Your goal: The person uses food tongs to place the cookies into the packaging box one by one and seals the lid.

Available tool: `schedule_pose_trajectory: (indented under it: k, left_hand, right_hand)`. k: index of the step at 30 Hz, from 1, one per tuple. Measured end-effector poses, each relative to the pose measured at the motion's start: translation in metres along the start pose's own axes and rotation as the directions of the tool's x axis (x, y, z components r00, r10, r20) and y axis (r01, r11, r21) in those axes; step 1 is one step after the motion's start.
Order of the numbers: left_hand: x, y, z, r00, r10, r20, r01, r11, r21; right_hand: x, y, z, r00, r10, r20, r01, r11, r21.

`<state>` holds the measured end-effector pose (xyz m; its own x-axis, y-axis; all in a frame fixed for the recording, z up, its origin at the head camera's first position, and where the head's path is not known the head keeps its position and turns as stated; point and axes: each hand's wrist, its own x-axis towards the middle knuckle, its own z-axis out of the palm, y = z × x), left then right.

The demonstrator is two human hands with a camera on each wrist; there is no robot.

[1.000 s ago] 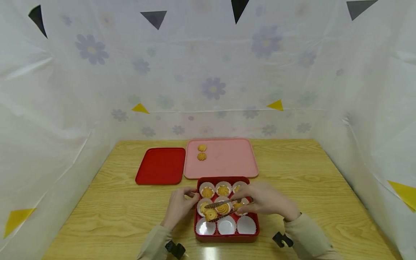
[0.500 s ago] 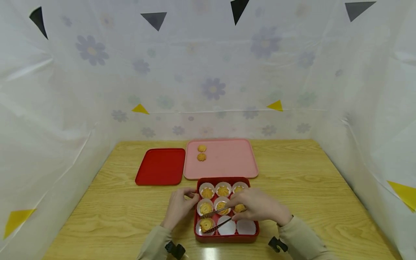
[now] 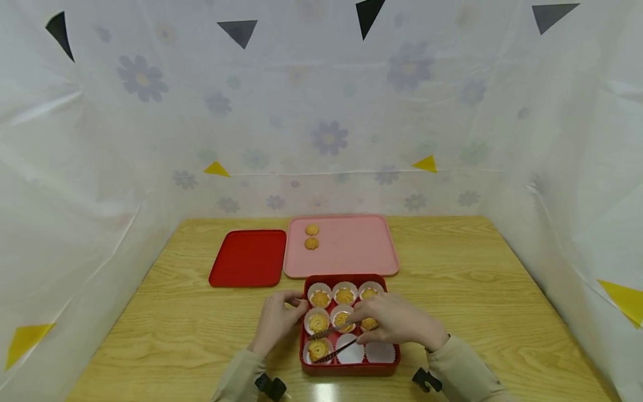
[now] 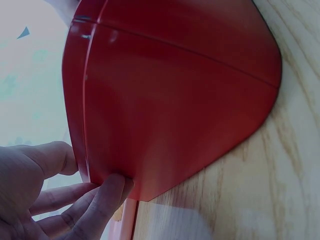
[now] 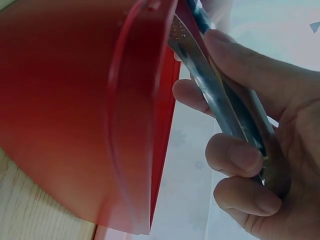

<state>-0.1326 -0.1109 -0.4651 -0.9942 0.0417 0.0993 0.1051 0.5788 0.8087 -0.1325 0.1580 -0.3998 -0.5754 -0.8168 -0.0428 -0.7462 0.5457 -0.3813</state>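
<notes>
A red box [image 3: 351, 369] on the table holds white paper cups in rows. Butter cookies lie in the back and middle rows, and one cookie [image 3: 318, 350] sits in the front-left cup. My left hand [image 3: 279, 318] holds the box's left wall near its rim; in the left wrist view its fingertips [image 4: 114, 187] press the outer wall. My right hand [image 3: 394, 321] grips metal tongs [image 3: 337, 352] over the box. The tongs' arms stand apart on either side of the front-left cookie. In the right wrist view, the box wall [image 5: 75, 110] hides the tongs' tips.
Behind the box lies a pink tray [image 3: 356, 245] with two cookies [image 3: 311, 243] at its left end. A flat red tray [image 3: 248, 258] lies beside it to the left. Two white paper cups [image 3: 350, 349] in the front row show no cookie. Pale sheeting [image 3: 321, 111] surrounds the table.
The cookie in the tongs has come down from over the middle-left cup into the front-left cup. My right hand moved slightly toward me and lower. My left hand stayed in place.
</notes>
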Motion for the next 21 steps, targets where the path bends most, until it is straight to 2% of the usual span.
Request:
schedule_pose_trajectory:
  k: [12,16,21]
  left_hand:
    - [-0.001,0.000,0.000,1.000,0.007,0.004,-0.007,1.000,0.002]
    - [-0.001,0.000,0.000,1.000,0.016,0.001,-0.016,1.000,0.007]
    - [0.000,0.000,0.000,1.000,0.016,0.003,-0.016,1.000,0.011]
  right_hand:
    - [-0.003,0.006,0.003,1.000,0.013,-0.020,-0.012,0.999,0.053]
    - [-0.007,0.015,0.006,0.998,-0.008,-0.061,0.018,0.987,0.157]
    - [-0.013,0.034,0.005,0.993,-0.003,-0.117,0.043,0.936,0.349]
